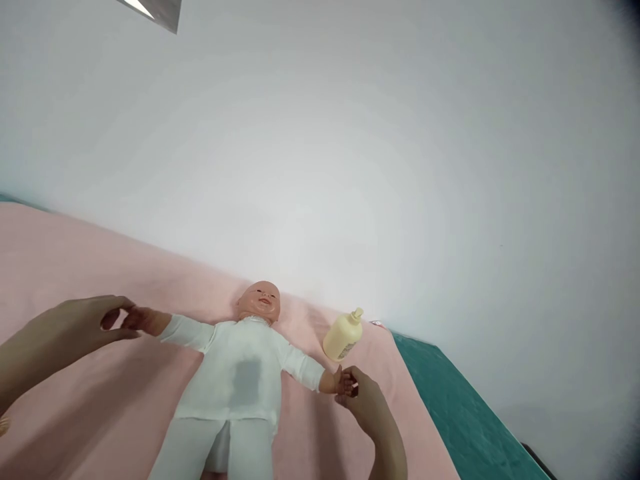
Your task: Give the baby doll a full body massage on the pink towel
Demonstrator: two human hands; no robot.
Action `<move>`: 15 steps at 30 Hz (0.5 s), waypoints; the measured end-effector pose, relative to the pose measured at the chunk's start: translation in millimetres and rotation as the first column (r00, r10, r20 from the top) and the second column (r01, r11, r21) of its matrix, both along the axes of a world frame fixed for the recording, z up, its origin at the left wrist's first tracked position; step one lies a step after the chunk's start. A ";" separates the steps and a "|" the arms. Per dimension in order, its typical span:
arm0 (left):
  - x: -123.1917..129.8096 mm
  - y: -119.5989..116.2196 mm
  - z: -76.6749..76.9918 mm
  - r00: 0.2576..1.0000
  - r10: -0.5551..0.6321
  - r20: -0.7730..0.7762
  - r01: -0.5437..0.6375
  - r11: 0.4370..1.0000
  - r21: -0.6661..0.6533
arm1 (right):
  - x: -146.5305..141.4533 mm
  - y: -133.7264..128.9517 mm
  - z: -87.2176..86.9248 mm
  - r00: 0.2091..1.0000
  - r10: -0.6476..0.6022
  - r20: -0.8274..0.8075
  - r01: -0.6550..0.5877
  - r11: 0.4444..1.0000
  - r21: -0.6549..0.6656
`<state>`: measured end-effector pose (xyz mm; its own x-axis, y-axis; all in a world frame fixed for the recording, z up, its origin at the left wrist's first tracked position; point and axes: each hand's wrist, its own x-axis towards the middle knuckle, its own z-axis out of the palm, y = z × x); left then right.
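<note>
A baby doll in a white long-sleeved top and white trousers lies on its back on a pink cloth, both arms stretched out sideways. At the left, my left hand has its thumb and fingers closed around the doll's hand. On the other side, my right hand pinches the fingers of the doll's other hand. A pale yellow pump bottle stands on the cloth just beyond that doll hand, near the wall.
A white wall rises behind the cloth. To the right, a green surface extends past the cloth's edge. A small item lies by the wall, right of the bottle.
</note>
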<state>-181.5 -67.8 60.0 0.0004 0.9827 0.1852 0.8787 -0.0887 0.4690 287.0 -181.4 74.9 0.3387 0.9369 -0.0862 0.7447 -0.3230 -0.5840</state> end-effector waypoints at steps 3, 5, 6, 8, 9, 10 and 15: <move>17.0 -12.3 19.9 0.999 -0.022 0.039 0.022 1.000 -0.010 | -15.0 -7.1 18.6 1.000 0.004 -0.027 -0.002 0.994 0.109; 31.0 -20.1 23.9 0.990 -0.088 0.112 0.086 0.996 0.020 | -29.8 -10.1 30.3 0.999 0.040 -0.015 -0.037 0.987 0.154; 38.7 -23.2 23.3 0.979 -0.135 0.154 0.132 0.991 0.028 | -38.2 -10.9 35.2 0.998 0.070 -0.007 -0.067 0.982 0.175; 55.0 -27.4 17.7 0.944 -0.253 0.212 0.249 0.967 0.046 | -56.0 -11.5 42.4 0.991 0.134 -0.004 -0.130 0.971 0.199; 63.4 -28.6 13.3 0.921 -0.325 0.215 0.321 0.945 0.057 | -64.9 -11.4 44.5 0.986 0.168 -0.001 -0.165 0.965 0.203; 71.8 -29.6 8.4 0.896 -0.397 0.198 0.390 0.918 0.078 | -73.6 -11.2 45.8 0.979 0.203 0.004 -0.200 0.959 0.201; 108.9 -38.7 -12.1 0.730 -0.675 -0.110 0.670 0.674 0.309 | -109.6 -9.9 42.2 0.914 0.395 0.096 -0.406 0.896 0.179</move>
